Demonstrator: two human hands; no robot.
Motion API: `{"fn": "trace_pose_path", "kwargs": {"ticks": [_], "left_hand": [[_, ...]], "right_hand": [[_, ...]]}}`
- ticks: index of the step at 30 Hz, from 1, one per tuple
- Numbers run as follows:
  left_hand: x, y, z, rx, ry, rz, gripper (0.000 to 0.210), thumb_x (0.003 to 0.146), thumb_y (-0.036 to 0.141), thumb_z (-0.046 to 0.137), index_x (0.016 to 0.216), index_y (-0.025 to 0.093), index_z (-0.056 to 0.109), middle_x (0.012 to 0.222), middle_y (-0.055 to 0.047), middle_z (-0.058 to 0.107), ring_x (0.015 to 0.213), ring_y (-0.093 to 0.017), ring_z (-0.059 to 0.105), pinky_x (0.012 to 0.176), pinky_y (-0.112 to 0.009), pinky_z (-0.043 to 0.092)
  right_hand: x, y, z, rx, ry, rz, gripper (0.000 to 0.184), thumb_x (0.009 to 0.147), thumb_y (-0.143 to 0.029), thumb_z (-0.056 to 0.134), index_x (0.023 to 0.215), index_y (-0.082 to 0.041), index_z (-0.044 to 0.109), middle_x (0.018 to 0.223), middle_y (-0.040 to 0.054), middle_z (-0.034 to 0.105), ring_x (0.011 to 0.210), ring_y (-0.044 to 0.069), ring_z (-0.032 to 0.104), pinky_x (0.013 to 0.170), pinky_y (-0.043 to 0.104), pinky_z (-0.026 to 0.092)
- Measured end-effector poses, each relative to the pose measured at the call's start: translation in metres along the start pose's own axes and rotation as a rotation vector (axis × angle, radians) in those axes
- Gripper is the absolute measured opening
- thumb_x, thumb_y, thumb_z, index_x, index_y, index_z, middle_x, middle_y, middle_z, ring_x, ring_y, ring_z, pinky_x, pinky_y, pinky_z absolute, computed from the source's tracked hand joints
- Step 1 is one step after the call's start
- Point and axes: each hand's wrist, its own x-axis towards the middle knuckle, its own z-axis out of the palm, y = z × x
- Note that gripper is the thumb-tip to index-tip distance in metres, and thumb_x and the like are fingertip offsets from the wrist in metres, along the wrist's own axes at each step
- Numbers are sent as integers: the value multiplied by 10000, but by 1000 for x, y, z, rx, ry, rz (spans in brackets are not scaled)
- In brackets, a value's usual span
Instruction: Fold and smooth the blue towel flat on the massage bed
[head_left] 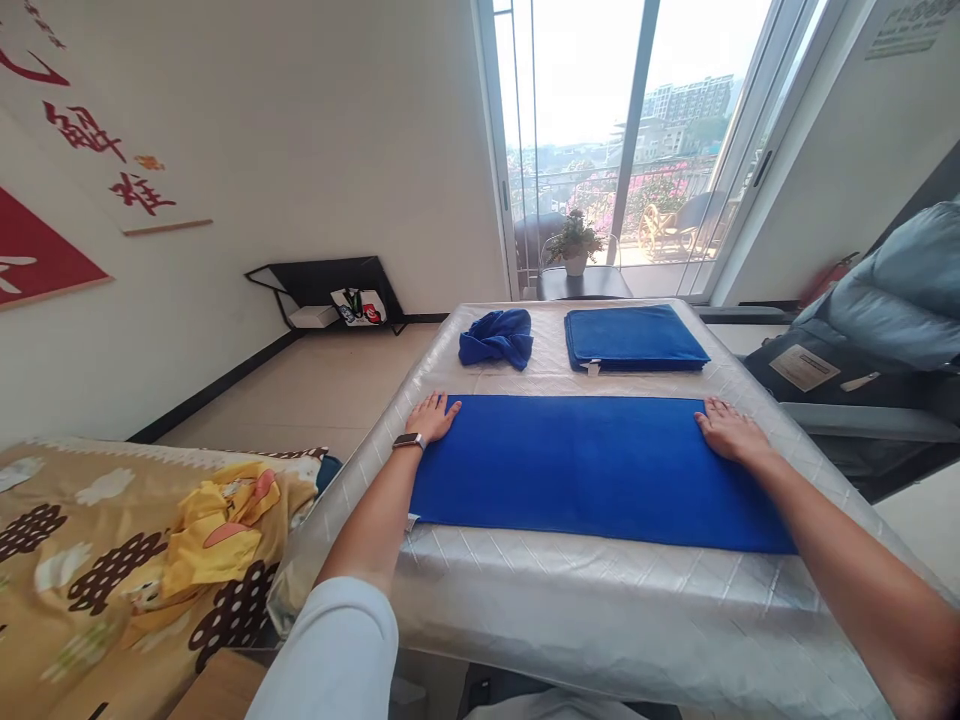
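Note:
A blue towel lies spread flat as a long strip across the pale quilted mattress. On its far left corner rests my left hand, fingers stretched out and palm down. My right hand lies flat at the far right corner, fingers extended. Neither hand grips anything. Beyond the strip, a crumpled blue cloth sits on the left, and a neat stack of folded blue towels with a white tag sits on the right.
At the left is a brown patterned blanket with a yellow garment on it. A dark armchair with a puffy grey jacket borders the right side. A potted plant stands on a small table by the glass door.

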Motion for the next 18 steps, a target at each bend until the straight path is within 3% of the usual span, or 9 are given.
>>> {"fn": "trace_pose_path", "kwargs": {"ticks": [3, 5, 7, 10, 13, 15, 18], "left_hand": [[0, 17, -14, 25, 181, -46, 740, 1035, 556, 210, 1530, 20, 335, 1601, -224, 311, 1498, -311, 280, 1220, -454, 211], [-2, 44, -19, 9, 273, 4, 690, 1047, 520, 196, 1512, 44, 382, 1581, -207, 367, 1487, -300, 309, 1209, -440, 253], [-5, 85, -19, -19, 245, 179, 626, 1056, 502, 208, 1477, 109, 457, 1546, -162, 447, 1460, -274, 369, 1196, -421, 295], [-11, 159, -9, -56, 217, 454, 585, 1066, 494, 225, 1441, 141, 503, 1522, -142, 486, 1442, -236, 402, 1191, -381, 315], [-18, 218, 10, -79, 195, 584, 598, 1069, 489, 220, 1484, 124, 448, 1539, -161, 457, 1464, -231, 365, 1202, -399, 302], [-22, 238, 24, -85, 149, 584, 618, 1070, 480, 174, 1515, 117, 404, 1557, -164, 428, 1477, -236, 340, 1208, -428, 294], [-26, 244, 37, -104, 107, 548, 675, 1061, 497, 95, 1536, 105, 372, 1584, -152, 385, 1495, -229, 300, 1229, -430, 251]], "right_hand": [[-8, -17, -19, -85, 79, 10, 658, 1007, -378, 223, 1520, 0, 387, 1600, 198, 338, 1484, 308, 302, 1217, 505, 228], [-15, -46, -27, -98, 176, -71, 627, 1012, -329, 227, 1510, 13, 393, 1594, 203, 350, 1491, 284, 289, 1224, 469, 216], [-22, -90, -28, -64, 212, -204, 606, 1018, -318, 230, 1513, -13, 402, 1589, 183, 371, 1491, 267, 292, 1226, 449, 216], [-29, -166, -22, 23, 146, -348, 612, 1031, -349, 214, 1537, -45, 378, 1597, 149, 367, 1490, 255, 298, 1225, 420, 226], [-30, -222, -9, 81, 53, -432, 596, 1029, -339, 231, 1553, -89, 364, 1611, 117, 346, 1498, 235, 281, 1225, 401, 222], [-30, -239, 3, 86, 13, -450, 590, 1013, -295, 258, 1564, -104, 346, 1621, 102, 326, 1505, 226, 264, 1225, 400, 219], [-29, -243, 17, 75, 17, -455, 605, 997, -272, 271, 1575, -102, 320, 1633, 95, 297, 1511, 228, 244, 1231, 411, 203]]}}
